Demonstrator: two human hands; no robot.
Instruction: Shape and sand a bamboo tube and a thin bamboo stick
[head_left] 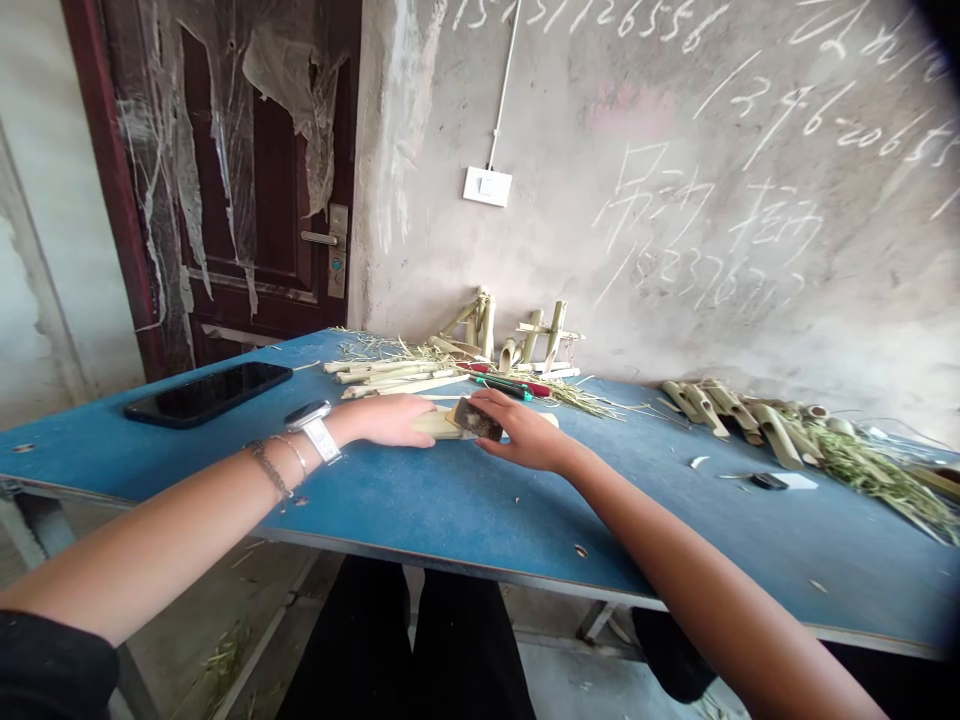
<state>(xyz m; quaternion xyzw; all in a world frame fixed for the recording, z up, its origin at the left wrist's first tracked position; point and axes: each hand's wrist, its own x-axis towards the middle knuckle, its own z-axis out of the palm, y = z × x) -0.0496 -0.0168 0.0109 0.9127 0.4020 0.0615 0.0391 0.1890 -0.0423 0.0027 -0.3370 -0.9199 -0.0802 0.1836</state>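
Blue table [450, 510] by a chalk-marked wall [585, 240]; left hand [390, 420] curls round pale bamboo [437, 424], right hand [525, 432] grips a dark block [478, 420].

Daylight brightness, pale glare on the lower right wall, wide-angle bending, dark corners at the right.

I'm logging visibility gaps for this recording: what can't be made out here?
All in the head view:
- Part of the dark block: under the right hand.
- One end of the bamboo piece: behind the left hand.
- Wall writing: cut off at the top and right edges.
- Watch reading: too small and slanted.
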